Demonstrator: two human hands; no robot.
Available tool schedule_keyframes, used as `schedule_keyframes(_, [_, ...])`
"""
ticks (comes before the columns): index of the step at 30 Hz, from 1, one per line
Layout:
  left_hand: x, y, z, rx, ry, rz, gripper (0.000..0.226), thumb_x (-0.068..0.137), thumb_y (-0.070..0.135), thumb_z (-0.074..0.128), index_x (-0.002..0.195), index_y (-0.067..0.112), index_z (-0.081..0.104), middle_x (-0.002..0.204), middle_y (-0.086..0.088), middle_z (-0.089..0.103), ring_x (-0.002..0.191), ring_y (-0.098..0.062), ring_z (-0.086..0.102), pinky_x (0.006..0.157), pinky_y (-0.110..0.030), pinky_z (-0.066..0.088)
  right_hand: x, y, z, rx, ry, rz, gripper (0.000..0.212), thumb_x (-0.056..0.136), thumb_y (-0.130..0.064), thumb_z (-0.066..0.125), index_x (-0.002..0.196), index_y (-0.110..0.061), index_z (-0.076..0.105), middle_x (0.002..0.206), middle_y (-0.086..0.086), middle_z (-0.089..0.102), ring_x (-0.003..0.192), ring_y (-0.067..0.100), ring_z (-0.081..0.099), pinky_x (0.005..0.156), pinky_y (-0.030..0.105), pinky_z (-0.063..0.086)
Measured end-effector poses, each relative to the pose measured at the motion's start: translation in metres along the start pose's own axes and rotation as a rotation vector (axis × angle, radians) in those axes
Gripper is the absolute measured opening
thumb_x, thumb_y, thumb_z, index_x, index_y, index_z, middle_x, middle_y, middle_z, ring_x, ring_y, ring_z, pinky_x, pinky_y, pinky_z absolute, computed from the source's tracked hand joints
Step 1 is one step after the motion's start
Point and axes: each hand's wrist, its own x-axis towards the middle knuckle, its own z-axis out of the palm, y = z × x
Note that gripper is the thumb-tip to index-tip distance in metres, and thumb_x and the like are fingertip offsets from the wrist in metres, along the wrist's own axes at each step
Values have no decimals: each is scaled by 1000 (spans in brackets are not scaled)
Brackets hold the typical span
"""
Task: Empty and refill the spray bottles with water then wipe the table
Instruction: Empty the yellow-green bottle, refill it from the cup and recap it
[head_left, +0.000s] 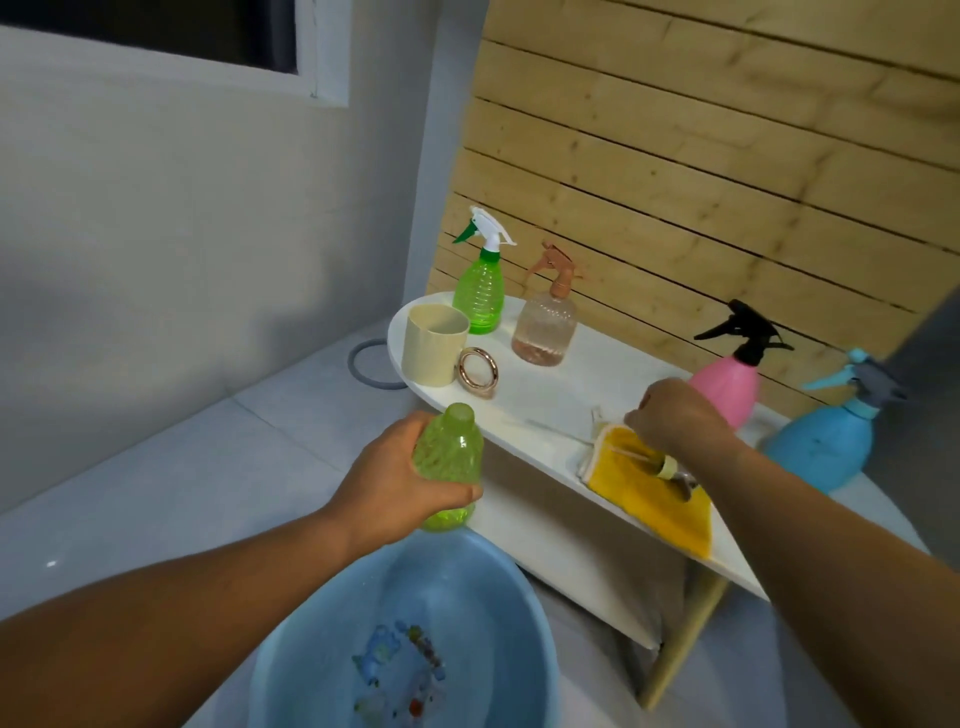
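An open green bottle (449, 465), its spray head removed, was held upright in the left hand (400, 486), the grip wrapped round its body, directly above the blue basin (291, 654) at six o'clock, presumably so that its contents could be tipped there. Whether water remained in it could not be told. The spray head (667, 467) with its tube was being set down on the yellow cloth (654, 499) at four o'clock, the right hand (675, 415) closed loosely over it; the grip's exact hold was hidden. On the white surface (545, 400), at twelve o'clock, a second green bottle (478, 291) and a clear bottle (545, 327) holding a little pinkish liquid stood capped. A cream cup (435, 345) stood at eleven o'clock, its contents unseen. Pink (724, 387) and blue (821, 447) bottles waited at two and three o'clock. Coloured bits lay in the basin.
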Motion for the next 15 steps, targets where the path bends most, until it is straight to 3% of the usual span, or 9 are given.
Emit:
schedule_keyframes(2, [0, 5, 8, -16, 8, 2, 65, 62, 43, 97, 118, 38, 64, 108, 13, 73, 97, -1, 69, 86, -30, 58, -8, 16, 7, -10, 37, 69, 16, 93, -29, 64, 87, -16, 59, 83, 4, 60, 71, 23, 60, 55, 31, 47])
schedule_keyframes(6, [-1, 15, 19, -25, 0, 19, 63, 59, 44, 96, 113, 42, 64, 106, 18, 73, 95, 3, 69, 87, -30, 58, -18, 35, 18, 92, 30, 171, 27, 92, -39, 64, 99, -15, 55, 90, 8, 66, 81, 28, 68, 78, 41, 59])
schedule_keyframes(10, [-1, 22, 26, -15, -14, 27, 69, 50, 59, 89, 113, 42, 63, 106, 19, 73, 98, -2, 70, 90, -34, 59, -20, 40, 24, 110, 21, 209, 40, 97, -48, 54, 114, -12, 50, 106, 13, 62, 92, 32, 67, 86, 45, 59])
schedule_keyframes(15, [-3, 26, 32, -2, -23, 36, 71, 51, 61, 89, 114, 43, 62, 107, 21, 71, 99, 0, 69, 88, -32, 60, -17, 35, 24, 205, -1, 313, 32, 97, -29, 56, 118, -5, 51, 117, 19, 46, 97, 37, 64, 90, 48, 59])
